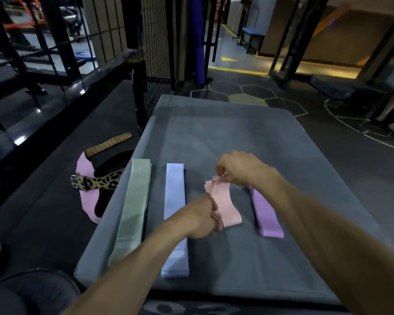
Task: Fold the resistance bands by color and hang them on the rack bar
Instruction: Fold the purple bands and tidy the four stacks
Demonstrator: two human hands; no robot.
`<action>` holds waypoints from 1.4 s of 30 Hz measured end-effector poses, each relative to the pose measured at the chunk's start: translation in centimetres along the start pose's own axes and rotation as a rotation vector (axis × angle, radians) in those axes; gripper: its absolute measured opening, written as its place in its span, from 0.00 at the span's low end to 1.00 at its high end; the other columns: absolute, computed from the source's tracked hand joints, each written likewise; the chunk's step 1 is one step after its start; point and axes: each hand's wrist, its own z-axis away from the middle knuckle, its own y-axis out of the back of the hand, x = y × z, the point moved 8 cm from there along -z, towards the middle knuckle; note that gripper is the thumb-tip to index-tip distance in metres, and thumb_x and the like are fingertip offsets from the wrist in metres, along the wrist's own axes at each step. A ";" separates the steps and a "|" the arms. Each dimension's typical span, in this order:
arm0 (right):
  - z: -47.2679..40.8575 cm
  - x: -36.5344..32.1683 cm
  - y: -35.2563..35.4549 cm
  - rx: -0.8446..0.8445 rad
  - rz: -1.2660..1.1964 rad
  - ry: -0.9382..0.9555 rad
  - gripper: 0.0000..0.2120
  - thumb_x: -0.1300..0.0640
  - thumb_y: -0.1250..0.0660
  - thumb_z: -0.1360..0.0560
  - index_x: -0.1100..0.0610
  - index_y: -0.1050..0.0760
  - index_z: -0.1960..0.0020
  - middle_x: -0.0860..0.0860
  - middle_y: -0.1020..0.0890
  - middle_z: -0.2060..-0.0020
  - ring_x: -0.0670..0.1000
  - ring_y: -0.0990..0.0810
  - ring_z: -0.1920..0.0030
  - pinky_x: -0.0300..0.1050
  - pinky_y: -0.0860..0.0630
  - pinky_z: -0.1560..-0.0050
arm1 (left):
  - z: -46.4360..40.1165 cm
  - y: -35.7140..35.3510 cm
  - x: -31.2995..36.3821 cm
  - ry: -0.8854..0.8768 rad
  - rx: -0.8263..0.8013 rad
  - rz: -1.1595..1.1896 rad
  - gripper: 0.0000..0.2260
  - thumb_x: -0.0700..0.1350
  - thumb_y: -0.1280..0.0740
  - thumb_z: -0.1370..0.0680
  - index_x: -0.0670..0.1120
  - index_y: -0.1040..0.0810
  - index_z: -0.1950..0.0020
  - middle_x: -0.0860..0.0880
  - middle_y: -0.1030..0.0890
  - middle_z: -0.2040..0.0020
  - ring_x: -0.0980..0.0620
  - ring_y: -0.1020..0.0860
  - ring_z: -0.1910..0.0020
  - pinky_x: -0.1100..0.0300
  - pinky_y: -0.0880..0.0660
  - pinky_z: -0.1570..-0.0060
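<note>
Head view. I see four resistance bands on the grey mat (237, 137): the green band (132, 210) and the blue band (175, 214) lie full length on the left side, the pink band (223, 206) sits in the middle, and the purple band (267, 214) lies just beside it on the right.

My right hand (236, 168) is pinched closed on the far end of the pink band, layers lifted off the mat. My left hand (205, 218) is curled down on the near end; I cannot tell whether it grips or only presses.

Risk, in my judgement:
- The thin pinch slips, and the layers spring apart.
- The left hand releases early, and the fold skews toward the purple band.

The rack bar is not identifiable here.

A leopard-print belt (100, 180) lies off the mat, left.
</note>
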 end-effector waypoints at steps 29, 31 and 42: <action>-3.1 -0.6 -4.3 -0.201 -0.136 0.129 0.13 0.53 0.29 0.23 0.53 0.18 0.40 0.50 0.16 0.43 0.53 0.19 0.44 0.45 0.23 0.45 | 1.5 -1.1 0.5 0.095 0.013 -0.383 0.13 0.50 0.31 0.23 0.46 0.20 0.41 0.44 0.18 0.44 0.43 0.19 0.49 0.52 0.21 0.49; -3.3 -0.5 -4.6 -0.195 -0.135 0.124 0.11 0.53 0.28 0.25 0.54 0.18 0.43 0.50 0.16 0.45 0.53 0.18 0.46 0.45 0.23 0.47 | 1.7 -0.9 0.6 0.085 0.029 -0.419 0.12 0.50 0.32 0.22 0.45 0.21 0.42 0.44 0.19 0.44 0.43 0.20 0.50 0.53 0.24 0.53; -3.5 0.6 -3.7 -0.141 -0.151 0.080 0.08 0.53 0.25 0.29 0.53 0.16 0.51 0.50 0.14 0.54 0.53 0.17 0.52 0.44 0.22 0.53 | 2.6 -0.5 0.8 0.098 0.023 -0.403 0.13 0.49 0.32 0.20 0.46 0.23 0.37 0.45 0.20 0.39 0.42 0.20 0.43 0.51 0.24 0.45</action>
